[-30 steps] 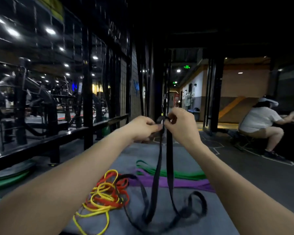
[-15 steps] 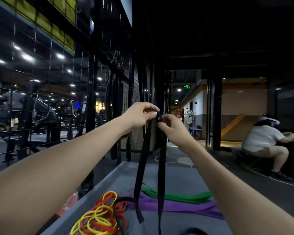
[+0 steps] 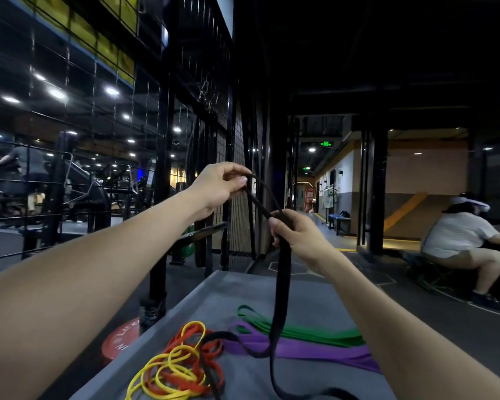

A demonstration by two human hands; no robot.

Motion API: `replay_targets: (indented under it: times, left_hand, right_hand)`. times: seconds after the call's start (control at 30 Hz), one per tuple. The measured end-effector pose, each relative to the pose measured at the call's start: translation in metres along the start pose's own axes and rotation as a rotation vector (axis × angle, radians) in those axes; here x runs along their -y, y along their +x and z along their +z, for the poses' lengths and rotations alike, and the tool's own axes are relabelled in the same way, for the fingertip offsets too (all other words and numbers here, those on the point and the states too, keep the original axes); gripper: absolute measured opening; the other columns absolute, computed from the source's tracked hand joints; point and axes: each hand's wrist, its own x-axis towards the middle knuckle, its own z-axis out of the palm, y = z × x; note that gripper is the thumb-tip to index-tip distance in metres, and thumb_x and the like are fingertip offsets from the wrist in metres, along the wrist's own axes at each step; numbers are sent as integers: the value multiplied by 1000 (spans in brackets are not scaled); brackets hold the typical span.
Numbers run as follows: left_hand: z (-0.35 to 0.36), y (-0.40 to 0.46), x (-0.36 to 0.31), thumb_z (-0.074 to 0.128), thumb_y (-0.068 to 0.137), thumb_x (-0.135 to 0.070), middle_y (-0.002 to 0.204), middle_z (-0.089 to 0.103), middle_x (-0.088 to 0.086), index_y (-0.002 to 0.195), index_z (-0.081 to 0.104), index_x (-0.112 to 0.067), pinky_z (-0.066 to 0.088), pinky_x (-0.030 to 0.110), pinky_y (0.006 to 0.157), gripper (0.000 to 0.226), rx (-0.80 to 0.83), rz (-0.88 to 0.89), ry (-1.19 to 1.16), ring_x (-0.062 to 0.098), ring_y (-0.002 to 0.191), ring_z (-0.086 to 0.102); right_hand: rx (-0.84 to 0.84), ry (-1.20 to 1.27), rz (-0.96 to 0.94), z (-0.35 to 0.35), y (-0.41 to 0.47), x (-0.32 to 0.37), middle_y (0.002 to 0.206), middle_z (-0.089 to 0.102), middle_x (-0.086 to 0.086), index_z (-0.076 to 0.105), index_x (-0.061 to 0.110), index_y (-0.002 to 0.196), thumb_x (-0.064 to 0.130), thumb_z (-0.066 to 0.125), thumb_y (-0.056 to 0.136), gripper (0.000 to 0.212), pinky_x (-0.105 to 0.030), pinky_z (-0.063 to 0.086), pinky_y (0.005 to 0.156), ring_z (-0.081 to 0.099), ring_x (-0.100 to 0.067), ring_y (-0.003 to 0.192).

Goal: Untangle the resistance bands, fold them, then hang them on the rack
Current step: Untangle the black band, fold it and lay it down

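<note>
A black resistance band [image 3: 280,284] hangs from both hands down to the grey mat [image 3: 309,295]. My left hand [image 3: 217,187] pinches its top loop, raised near the black wire-grid rack [image 3: 205,90]. My right hand [image 3: 296,235] grips the doubled band lower and to the right. On the mat lie a tangle of yellow and red bands [image 3: 179,368], a purple band [image 3: 309,349] and a green band [image 3: 300,330] side by side.
A red weight plate [image 3: 119,340] lies on the floor left of the mat. Black rack posts and rails stand at the left. A person in a white shirt [image 3: 462,241] sits at the right. A corridor runs straight ahead.
My hands have parted: the left stays high with the loop, the right has slid down and right along the black band. The view has tilted up a little.
</note>
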Motion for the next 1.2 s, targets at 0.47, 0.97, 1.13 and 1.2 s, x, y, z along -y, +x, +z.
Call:
replay_targets:
  times: [0.47,0.97,1.13,1.2]
  left_hand:
    - [-19,1,23,46,92,4,112,56,13,92,61,-12,49,34,97,23,-161,-92,-93,25,112,56]
    - [-42,-10,34,44,94,3,93,56,2,118,54,4,47,27,92,26,-244,-147,-165,11,93,56]
    - [-44,-17,41,45,94,4,101,56,5,118,54,4,47,27,91,26,-284,-191,-173,19,107,54]
    - [-49,-18,42,44,94,4,110,54,10,122,52,4,47,26,92,29,-334,-205,-188,17,104,53]
  right_hand:
    - [205,-354,53,2,-13,-2,81,53,-7,48,15,120,33,48,95,30,-25,42,67,53,-17,71]
    - [199,108,157,7,-16,-18,67,41,-3,49,6,123,19,44,98,29,-16,34,47,38,-10,51]
    - [229,-164,80,9,-20,-18,74,51,1,52,15,120,17,58,91,30,-16,43,53,47,-10,60]
    - [226,-439,36,6,-19,-24,82,58,-2,54,20,112,15,59,91,23,-26,50,63,55,-15,71]
